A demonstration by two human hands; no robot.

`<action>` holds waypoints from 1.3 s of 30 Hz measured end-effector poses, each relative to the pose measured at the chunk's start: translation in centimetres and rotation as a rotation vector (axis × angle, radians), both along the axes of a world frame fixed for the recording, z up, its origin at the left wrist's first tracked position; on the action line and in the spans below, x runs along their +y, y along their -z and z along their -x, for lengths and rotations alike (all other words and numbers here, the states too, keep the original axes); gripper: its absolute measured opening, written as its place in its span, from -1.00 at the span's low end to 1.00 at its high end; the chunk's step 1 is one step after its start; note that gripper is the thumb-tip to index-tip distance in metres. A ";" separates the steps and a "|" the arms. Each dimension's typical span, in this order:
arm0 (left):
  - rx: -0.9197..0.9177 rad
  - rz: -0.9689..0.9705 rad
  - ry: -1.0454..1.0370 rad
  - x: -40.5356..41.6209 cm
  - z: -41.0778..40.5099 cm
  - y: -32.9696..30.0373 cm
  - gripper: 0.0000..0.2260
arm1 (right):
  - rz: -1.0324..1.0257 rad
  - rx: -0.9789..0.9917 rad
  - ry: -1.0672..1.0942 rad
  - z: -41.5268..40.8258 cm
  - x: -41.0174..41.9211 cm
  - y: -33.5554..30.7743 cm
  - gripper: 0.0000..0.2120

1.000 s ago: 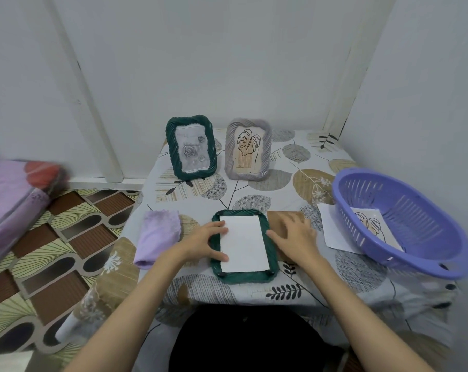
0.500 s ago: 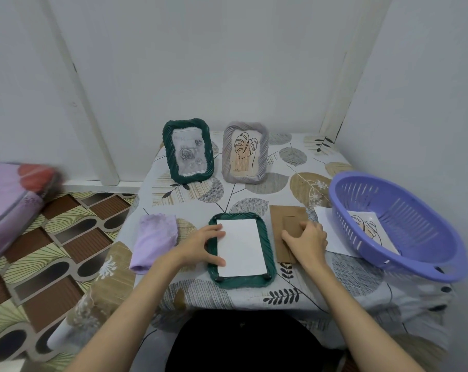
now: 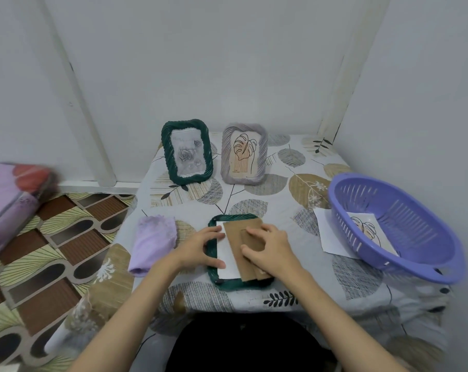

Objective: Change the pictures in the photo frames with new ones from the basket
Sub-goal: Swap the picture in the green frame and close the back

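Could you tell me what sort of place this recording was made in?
Probably a room in a home: a low table under a leaf-print cloth in a white-walled corner, patterned floor mat, folded bedding at the left.
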State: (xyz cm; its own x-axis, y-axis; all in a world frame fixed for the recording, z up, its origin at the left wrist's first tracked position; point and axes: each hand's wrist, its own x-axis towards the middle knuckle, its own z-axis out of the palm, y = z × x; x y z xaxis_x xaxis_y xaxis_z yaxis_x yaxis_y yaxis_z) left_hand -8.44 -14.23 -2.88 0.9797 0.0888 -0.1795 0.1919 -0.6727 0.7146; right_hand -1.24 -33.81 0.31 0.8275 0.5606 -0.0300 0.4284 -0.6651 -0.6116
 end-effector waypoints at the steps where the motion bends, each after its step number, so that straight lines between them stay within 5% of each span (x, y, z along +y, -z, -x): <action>1: -0.002 0.030 -0.016 0.0 0.0 0.1 -0.21 | 0.007 0.007 0.000 0.3 0.4 0.1 -0.49; 9: -0.051 0.211 -0.070 -0.1 0.0 0.4 -0.14 | -0.003 0.042 0.057 0.8 1.6 0.4 -0.50; 23: -0.084 0.100 -0.016 -0.2 0.2 0.0 -0.27 | 0.060 0.012 0.057 0.9 2.1 0.7 -0.50; 39: -0.031 0.102 -0.044 -0.3 0.5 -0.4 -0.14 | 0.207 -0.061 0.031 0.8 3.0 1.2 -0.45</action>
